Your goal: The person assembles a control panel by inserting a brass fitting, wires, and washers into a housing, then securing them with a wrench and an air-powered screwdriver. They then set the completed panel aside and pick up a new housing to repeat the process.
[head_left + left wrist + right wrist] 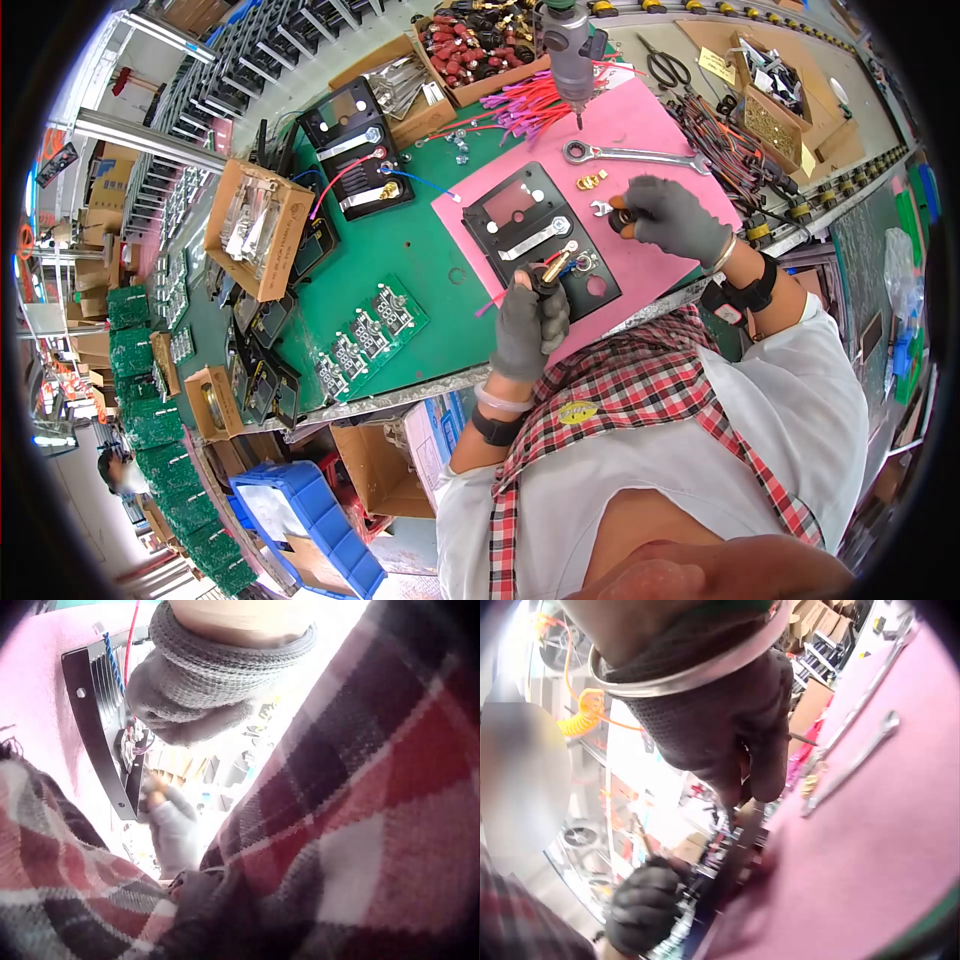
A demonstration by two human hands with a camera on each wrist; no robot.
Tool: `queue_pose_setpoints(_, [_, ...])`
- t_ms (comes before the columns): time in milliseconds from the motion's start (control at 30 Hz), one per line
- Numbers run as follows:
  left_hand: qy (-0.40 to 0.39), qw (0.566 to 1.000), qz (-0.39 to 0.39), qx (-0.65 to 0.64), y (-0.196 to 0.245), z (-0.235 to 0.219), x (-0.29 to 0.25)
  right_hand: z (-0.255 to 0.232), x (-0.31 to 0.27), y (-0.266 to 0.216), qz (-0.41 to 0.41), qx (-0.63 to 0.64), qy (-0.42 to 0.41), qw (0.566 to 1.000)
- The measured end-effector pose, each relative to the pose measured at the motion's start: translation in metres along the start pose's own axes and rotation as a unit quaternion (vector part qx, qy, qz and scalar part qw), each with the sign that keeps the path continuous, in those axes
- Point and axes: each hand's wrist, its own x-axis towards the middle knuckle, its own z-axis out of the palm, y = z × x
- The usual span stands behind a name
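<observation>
My gloved left hand (530,325) grips a black cable connector (546,288) whose brass tip (556,266) points up and away, just over the near edge of a black panel (512,212). A bright metal bar (533,240) and red and blue wires are on that panel. To the right, my gloved right hand (680,220) pinches a small dark round part (622,216) between thumb and fingers; its exact kind I cannot tell. Beside those fingertips lies a small open-end wrench (601,208). The right wrist view shows the left hand (641,907) curled below the right hand (720,735).
A large ratchet wrench (640,156) and brass nuts (590,181) lie on the pink mat (640,125). Overhead hangs a power screwdriver (572,60). A second black panel (355,145), circuit boards (365,338) and a box of metal parts (258,230) stand to the left.
</observation>
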Motion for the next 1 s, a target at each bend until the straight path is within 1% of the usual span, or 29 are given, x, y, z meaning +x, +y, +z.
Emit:
queue_pose_setpoints(33, [-0.012,1.0,0.003,0.003,-0.001,0.0,-0.002,0.008,-0.005,0.008,0.015,-0.029,-0.021,0.999])
queue_pose_setpoints(100, [-0.028,0.999,-0.027,0.002,-0.001,-0.001,-0.009,0.022,-0.016,0.019,0.046,-0.086,-0.062,0.993])
queue_pose_setpoints(133, [-0.036,0.998,-0.043,0.002,-0.002,-0.003,-0.013,0.028,-0.019,0.022,0.03,-0.077,-0.025,0.996])
queue_pose_setpoints(167, [-0.053,0.996,-0.068,0.011,-0.004,-0.007,-0.018,0.028,-0.024,0.025,0.02,-0.076,-0.01,0.997])
queue_pose_setpoints(233, [-0.086,0.989,-0.117,0.032,-0.01,-0.015,-0.029,0.019,-0.024,0.003,0.001,-0.073,0.019,0.997])
queue_pose_setpoints(267, [-0.06,0.984,-0.156,0.061,-0.009,-0.011,-0.036,0.023,-0.022,0.0,-0.004,-0.043,0.026,0.999])
queue_pose_setpoints(333, [-0.093,0.965,-0.202,0.141,-0.024,-0.028,-0.041,0.031,-0.017,-0.007,-0.015,0.017,0.042,0.999])
queue_pose_setpoints(367, [-0.111,0.951,-0.224,0.181,-0.03,-0.034,-0.043,0.034,-0.012,-0.013,0.025,0.029,0.006,0.999])
queue_pose_setpoints(400, [-0.09,0.937,-0.236,0.241,-0.031,-0.03,-0.046,0.037,-0.006,-0.021,0.065,0.041,-0.031,0.997])
queue_pose_setpoints(433, [-0.072,0.938,-0.232,0.246,-0.034,-0.028,-0.05,0.039,0.0,-0.029,0.104,0.052,-0.068,0.991])
queue_pose_setpoints(467, [-0.053,0.939,-0.228,0.25,-0.038,-0.026,-0.054,0.037,0.005,-0.038,0.157,0.112,-0.113,0.975])
queue_pose_setpoints(500, [-0.033,0.941,-0.223,0.253,-0.041,-0.026,-0.057,0.038,0.004,-0.039,0.164,0.164,-0.109,0.967])
queue_pose_setpoints(533, [-0.064,0.943,-0.238,0.224,-0.041,-0.033,-0.058,0.04,0.003,-0.039,0.172,0.215,-0.108,0.955])
queue_pose_setpoints(567, [-0.071,0.952,-0.259,0.145,-0.048,-0.041,-0.056,0.042,0.002,-0.04,0.18,0.265,-0.107,0.941])
queue_pose_setpoints(600, [-0.079,0.955,-0.278,0.066,-0.056,-0.05,-0.053,0.037,-0.003,-0.052,0.184,0.309,-0.115,0.926])
queue_pose_setpoints(633, [-0.087,0.951,-0.295,-0.013,-0.058,-0.051,-0.052,0.036,-0.007,-0.058,0.178,0.332,-0.124,0.918])
queue_pose_setpoints(667, [-0.062,0.96,-0.265,-0.069,-0.059,-0.045,-0.052,0.037,-0.011,-0.063,0.172,0.356,-0.131,0.909])
queue_pose_setpoints(733, [-0.071,0.957,-0.249,-0.132,-0.055,-0.042,-0.046,0.045,-0.019,-0.068,0.159,0.396,-0.129,0.895])
queue_pose_setpoints(767, [-0.076,0.954,-0.241,-0.162,-0.054,-0.039,-0.043,0.05,-0.02,-0.066,0.145,0.381,-0.13,0.904])
queue_pose_setpoints(800, [-0.085,0.949,-0.201,-0.23,-0.054,-0.033,-0.043,0.052,-0.021,-0.069,0.133,0.366,-0.13,0.912])
queue_pose_setpoints(833, [-0.086,0.943,-0.208,-0.245,-0.055,-0.032,-0.041,0.051,-0.023,-0.073,0.121,0.351,-0.128,0.92])
queue_pose_setpoints(867, [-0.087,0.937,-0.216,-0.26,-0.055,-0.03,-0.04,0.046,-0.026,-0.079,0.165,0.356,-0.166,0.905])
queue_pose_setpoints(900, [-0.088,0.931,-0.225,-0.276,-0.056,-0.029,-0.038,0.053,-0.029,-0.075,0.128,0.319,-0.14,0.928])
queue_pose_setpoints(933, [-0.198,0.902,-0.213,-0.319,-0.064,-0.034,-0.031,0.067,-0.03,-0.068,0.091,0.281,-0.115,0.949])
queue_pose_setpoints(967, [-0.203,0.902,-0.214,-0.316,-0.069,-0.04,-0.029,0.075,-0.03,-0.064,0.054,0.241,-0.089,0.965])
queue_pose_setpoints(1000, [-0.208,0.901,-0.214,-0.314,-0.07,-0.041,-0.027,0.072,-0.03,-0.067,0.084,0.234,-0.1,0.963])
